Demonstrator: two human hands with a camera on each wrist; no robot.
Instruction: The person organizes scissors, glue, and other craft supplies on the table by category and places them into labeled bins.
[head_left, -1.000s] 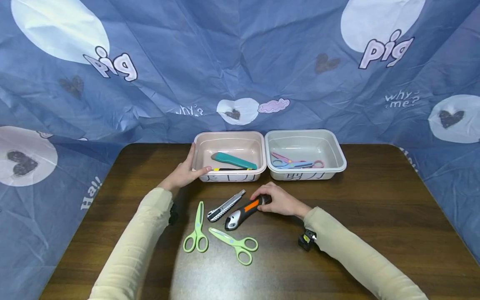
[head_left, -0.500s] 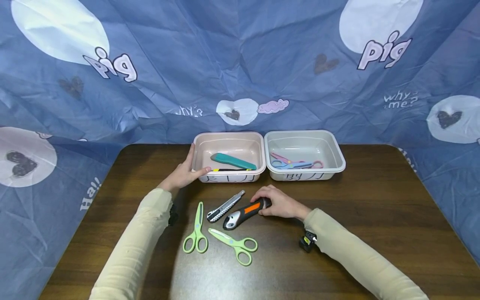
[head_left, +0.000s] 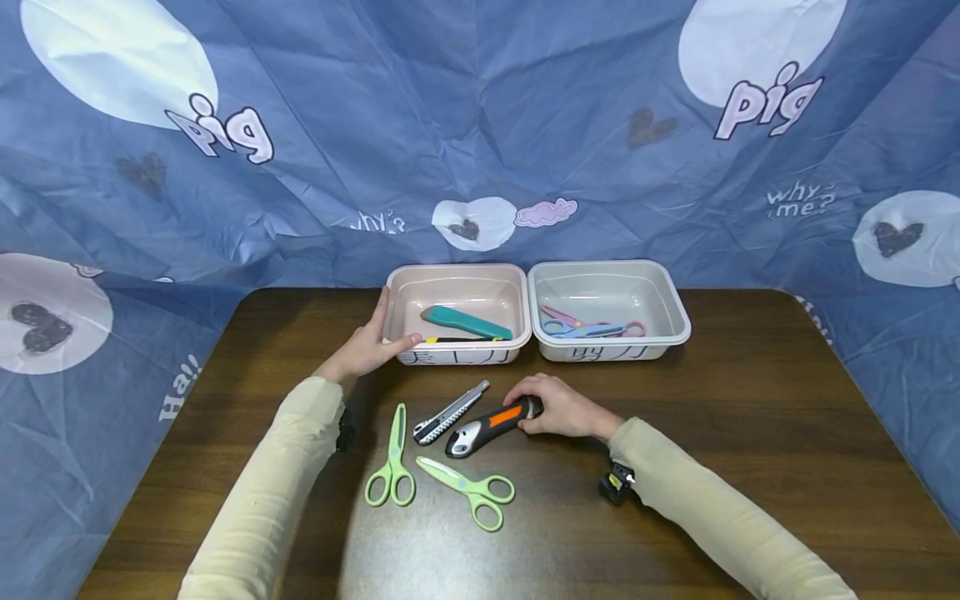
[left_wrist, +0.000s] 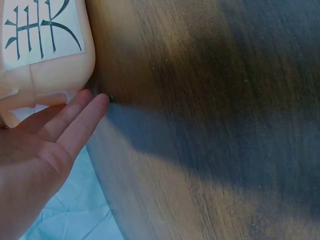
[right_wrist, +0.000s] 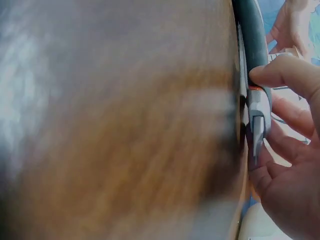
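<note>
In the head view my left hand (head_left: 363, 346) rests against the left end of the pink bin (head_left: 459, 273), thumb at its front rim. Its fingers look straight in the left wrist view, beside the bin's wall (left_wrist: 62, 80). My right hand (head_left: 561, 406) pinches the rear end of a black-and-orange utility knife (head_left: 491, 423) on the table. The right wrist view shows thumb and fingers on either side of that knife (right_wrist: 254, 42). Just left of it lies a silver snap-off cutter (head_left: 452, 412). Two pairs of green scissors (head_left: 396, 458) lie nearer the front.
Inside the pink bin lie a teal cutter (head_left: 468, 322) and a yellow-and-black one (head_left: 461, 339). The pale grey-green bin (head_left: 648, 287) beside it holds pink and blue scissors (head_left: 592, 331). A blue printed cloth (head_left: 337, 150) hangs behind the brown table (head_left: 750, 417).
The utility knife has turned slightly, its front end shifting a little left, with my right hand lowering slightly in the head view. My left hand stays at the pink bin.
</note>
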